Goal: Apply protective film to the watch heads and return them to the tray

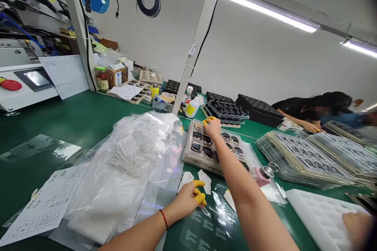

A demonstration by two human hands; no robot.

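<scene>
My right hand (212, 127) grasps the far edge of the clear tray (190, 156) of round dark parts (196, 147), I think for keeping it steady on the green surface (44, 117), while my left hand (187, 200) rests empty and loose.

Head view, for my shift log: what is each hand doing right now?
Left hand: open, fingers loosely curled, holding nothing visible.
Right hand: on the tray edge; whether it grips cannot be told.
</scene>
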